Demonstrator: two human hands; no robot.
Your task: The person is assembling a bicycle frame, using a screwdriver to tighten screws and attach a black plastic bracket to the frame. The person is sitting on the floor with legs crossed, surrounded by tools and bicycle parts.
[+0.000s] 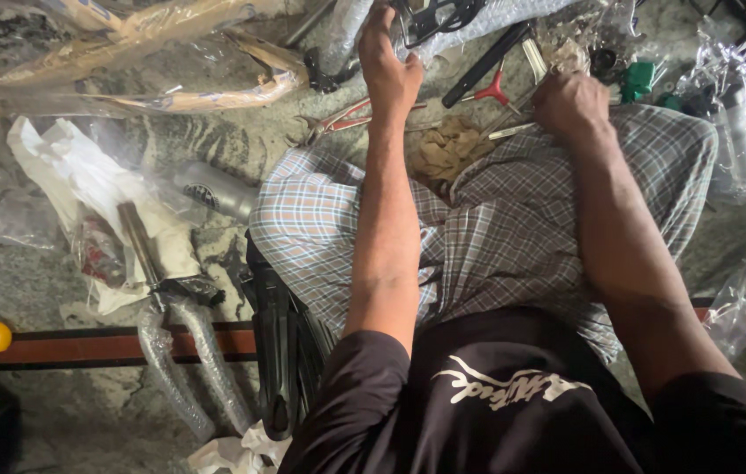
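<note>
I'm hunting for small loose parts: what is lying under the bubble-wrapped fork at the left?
Under the bubble-wrapped fork lie a white sheet and clear plastic bags on the stone floor. Anything beneath the sheet is covered.

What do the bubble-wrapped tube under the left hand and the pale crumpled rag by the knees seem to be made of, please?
The bubble-wrapped tube under the left hand looks like rigid metal inside clear, glossy plastic wrap with visible bubbles; the metal is only a guess. The pale crumpled rag looks like soft matte woven cloth, judging by its limp folds.
</note>
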